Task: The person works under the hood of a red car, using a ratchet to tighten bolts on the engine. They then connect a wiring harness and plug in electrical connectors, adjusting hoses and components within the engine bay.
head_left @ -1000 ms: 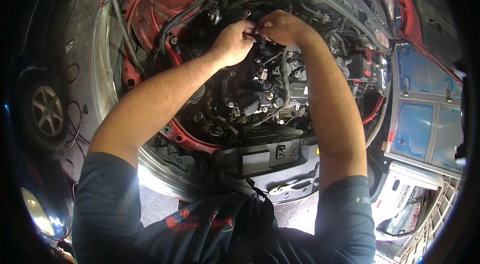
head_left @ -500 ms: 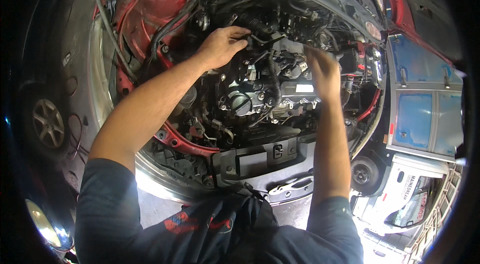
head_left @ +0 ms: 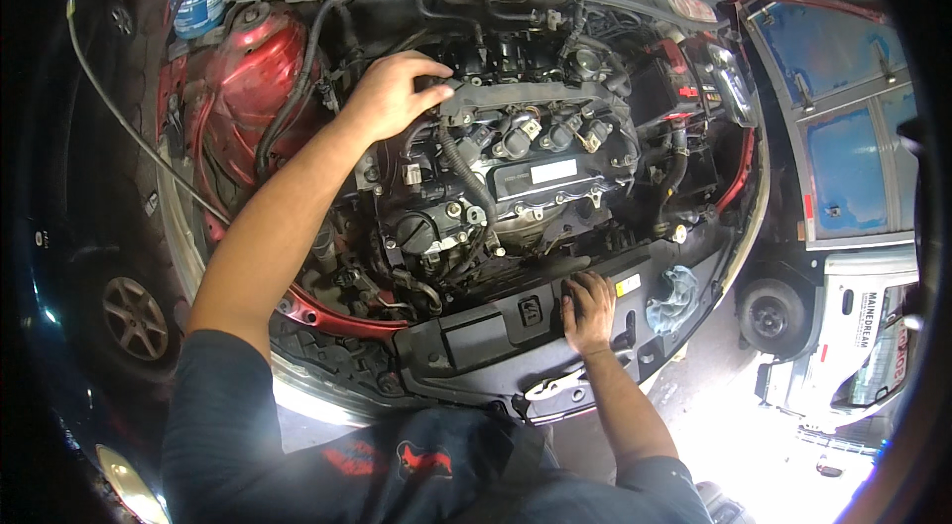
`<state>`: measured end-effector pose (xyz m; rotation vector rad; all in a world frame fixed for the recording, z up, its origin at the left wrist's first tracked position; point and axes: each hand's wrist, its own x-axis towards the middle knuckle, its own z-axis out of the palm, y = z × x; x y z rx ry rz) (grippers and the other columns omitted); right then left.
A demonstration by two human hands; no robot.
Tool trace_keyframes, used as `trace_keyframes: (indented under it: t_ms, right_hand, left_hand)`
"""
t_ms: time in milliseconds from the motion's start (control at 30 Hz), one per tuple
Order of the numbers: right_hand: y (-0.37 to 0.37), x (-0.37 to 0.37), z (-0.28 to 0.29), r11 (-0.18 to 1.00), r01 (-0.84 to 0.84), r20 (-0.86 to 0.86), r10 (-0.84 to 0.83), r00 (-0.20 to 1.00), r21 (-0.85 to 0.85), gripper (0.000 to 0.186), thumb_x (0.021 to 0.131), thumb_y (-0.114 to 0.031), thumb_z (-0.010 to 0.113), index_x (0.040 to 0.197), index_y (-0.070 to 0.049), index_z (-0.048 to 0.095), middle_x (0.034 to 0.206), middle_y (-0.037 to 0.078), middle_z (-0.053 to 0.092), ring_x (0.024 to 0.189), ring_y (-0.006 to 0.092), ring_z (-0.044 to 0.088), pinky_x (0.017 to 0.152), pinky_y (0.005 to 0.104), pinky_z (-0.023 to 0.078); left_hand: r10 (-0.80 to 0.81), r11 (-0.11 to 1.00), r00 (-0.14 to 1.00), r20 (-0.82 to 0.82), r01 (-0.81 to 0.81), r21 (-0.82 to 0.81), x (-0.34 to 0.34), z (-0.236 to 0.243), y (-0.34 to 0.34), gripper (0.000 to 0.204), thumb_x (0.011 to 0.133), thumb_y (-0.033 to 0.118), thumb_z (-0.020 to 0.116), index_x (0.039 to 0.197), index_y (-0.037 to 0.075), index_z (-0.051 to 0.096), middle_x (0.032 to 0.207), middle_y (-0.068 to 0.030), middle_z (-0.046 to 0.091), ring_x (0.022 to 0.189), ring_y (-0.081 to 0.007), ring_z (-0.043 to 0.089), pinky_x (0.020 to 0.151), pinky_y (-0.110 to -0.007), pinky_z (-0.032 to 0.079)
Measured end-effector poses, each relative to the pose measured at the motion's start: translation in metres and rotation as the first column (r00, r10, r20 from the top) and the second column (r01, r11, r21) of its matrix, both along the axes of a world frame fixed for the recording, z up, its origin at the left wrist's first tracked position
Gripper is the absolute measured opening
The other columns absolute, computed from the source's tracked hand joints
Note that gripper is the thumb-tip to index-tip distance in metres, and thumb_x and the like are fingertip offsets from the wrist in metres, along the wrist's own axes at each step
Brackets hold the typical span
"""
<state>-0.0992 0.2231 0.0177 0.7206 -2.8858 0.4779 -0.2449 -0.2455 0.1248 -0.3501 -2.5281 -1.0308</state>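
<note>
Thumb and fingers of the left hand (head_left: 389, 100) are curled at the near end of the long grey wiring duct (head_left: 526, 100), and whether they pinch it or merely touch it, I cannot tell. The duct lies across the back of the engine (head_left: 516, 179), with a ribbed hose (head_left: 462, 167) dropping from that left end. Over to the right hand (head_left: 590, 311): grip loose, fingers spread, holding nothing visible, resting on the black front panel (head_left: 471, 338) (a prop for the lean, perhaps). Just right of it, a crumpled pale-blue thing (head_left: 674, 301), glove or cloth, sits on the same panel. The step in hand looks like one-handed positioning or checking of the duct's end; any further move there seems to call for a firm hold clear of the hose.
</note>
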Motion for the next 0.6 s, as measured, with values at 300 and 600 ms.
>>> trace_keyframes:
  t_ms: [300,600]
  right_hand:
    - [0.002,0.000,0.001,0.997,0.007,-0.006,-0.008,1.000,-0.071,0.024,0.084,-0.017,0.064,0.105,-0.011,0.073,0.127,0.012,0.064,0.128,0.0334,0.053,0.117,0.0545,0.032]
    - [0.004,0.001,-0.004,0.996,0.002,-0.032,-0.005,0.999,-0.093,0.020,0.081,-0.017,0.065,0.098,-0.010,0.072,0.126,0.011,0.064,0.128,0.0323,0.053,0.118,0.0526,0.032]
  left_hand:
    - [0.167,0.931,0.846,0.507,0.034,-0.363,-0.053,0.032,0.039,0.032,0.078,0.022,0.086,0.103,0.006,0.077,0.106,-0.0165,0.073,0.104,-0.0331,0.069,0.092,-0.042,0.054]
    - [0.291,0.861,0.879,0.378,-0.069,-0.503,-0.051,0.022,0.055,0.028,0.079,0.018,0.084,0.103,0.006,0.073,0.100,-0.0170,0.072,0.101,-0.0346,0.068,0.089,-0.043,0.054]
